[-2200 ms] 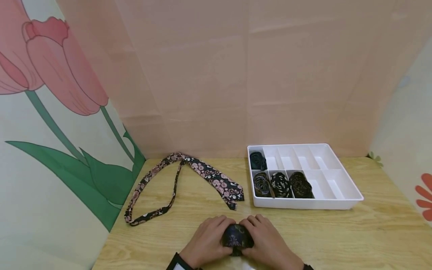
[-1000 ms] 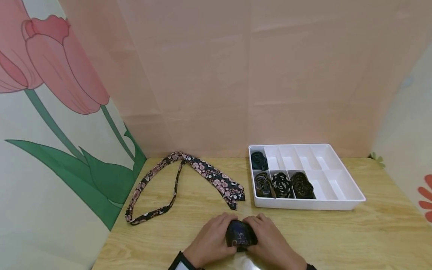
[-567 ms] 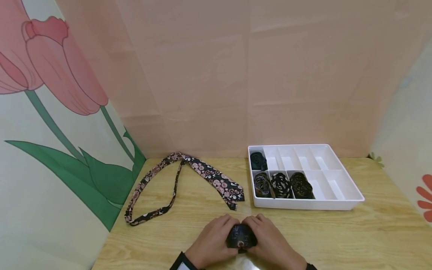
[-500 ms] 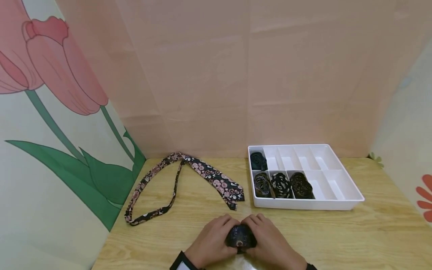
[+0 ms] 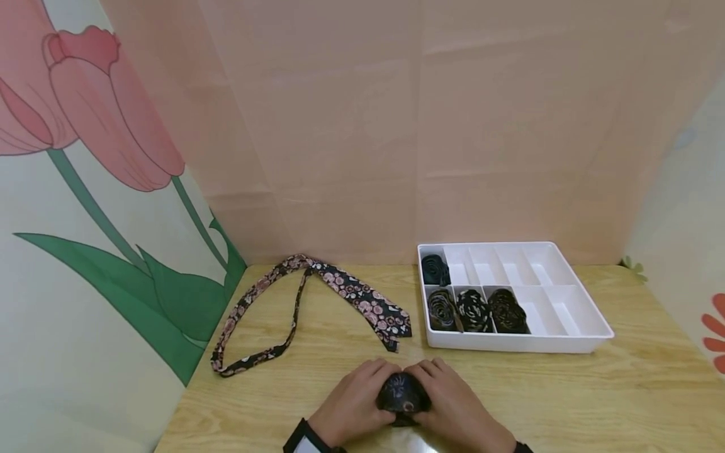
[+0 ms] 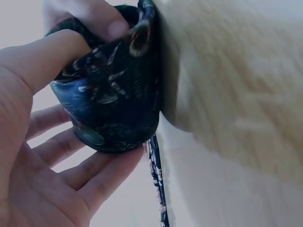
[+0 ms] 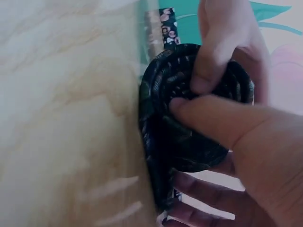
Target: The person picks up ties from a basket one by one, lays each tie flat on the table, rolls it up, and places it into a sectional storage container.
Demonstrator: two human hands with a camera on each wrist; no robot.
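Note:
Near the table's front edge, a dark necktie (image 5: 404, 392) with a floral pattern is wound into a thick coil. My left hand (image 5: 358, 402) grips its left side, the thumb pressed at the coil's end and the fingers round the far side. On the other side my right hand (image 5: 453, 402) grips it the same way. Spiral layers of the coiled tie (image 7: 189, 71) show in the right wrist view, with both thumbs on them. A short flat length of the tie runs from the coil along the table there.
A black necktie with pink flowers (image 5: 362, 297) lies in a loop at the left of the table. A white divided tray (image 5: 510, 343) stands at the back right. Several rolled ties, including a dark green one (image 5: 433, 270), sit in its left compartments.
The coil has turned between my hands, so a different part of its pattern faces up, and less tail shows below it. Both hands have shifted only slightly; tray and flowered tie are unmoved.

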